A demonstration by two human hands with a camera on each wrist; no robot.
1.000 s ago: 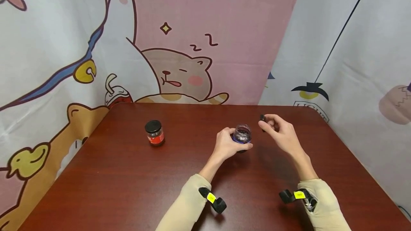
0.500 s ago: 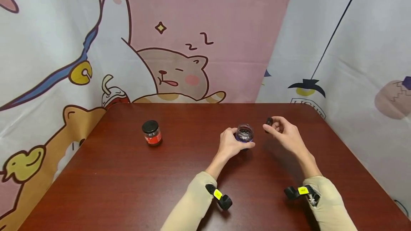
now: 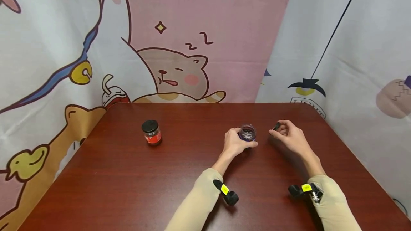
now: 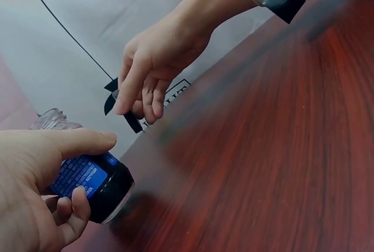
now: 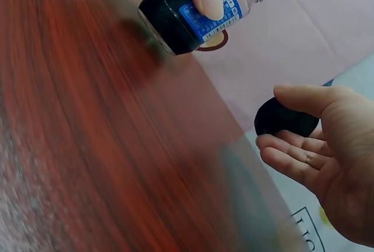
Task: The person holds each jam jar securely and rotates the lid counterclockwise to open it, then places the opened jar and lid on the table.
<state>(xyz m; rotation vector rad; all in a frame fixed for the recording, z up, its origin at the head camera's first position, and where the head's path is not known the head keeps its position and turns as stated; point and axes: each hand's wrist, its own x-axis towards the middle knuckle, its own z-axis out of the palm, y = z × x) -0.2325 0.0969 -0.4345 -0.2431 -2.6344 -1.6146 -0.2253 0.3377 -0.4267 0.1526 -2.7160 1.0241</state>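
My left hand (image 3: 234,142) grips a small glass jar (image 3: 248,133) with its mouth uncovered. Dark contents fill the lower part, and a blue label (image 5: 201,21) wraps its side. In the left wrist view, the thumb lies along the upper side of the jar while other fingers curl around below. To the right, my right hand (image 3: 294,141) pinches a round black lid (image 5: 283,118) between thumb and fingers. The lid is held on edge, apart from the jar, and both are close over the table.
A second jar (image 3: 153,138) with a red label and a black lid on stands upright at the table's left. The reddish-brown wooden table (image 3: 128,184) ends at a cartoon-printed curtain (image 3: 244,45). Each sleeve bears a black strap device (image 3: 226,192).
The right hand has moved right and slightly down with the lid, widening the gap to the jar. The left hand and the jar have shifted slightly right.
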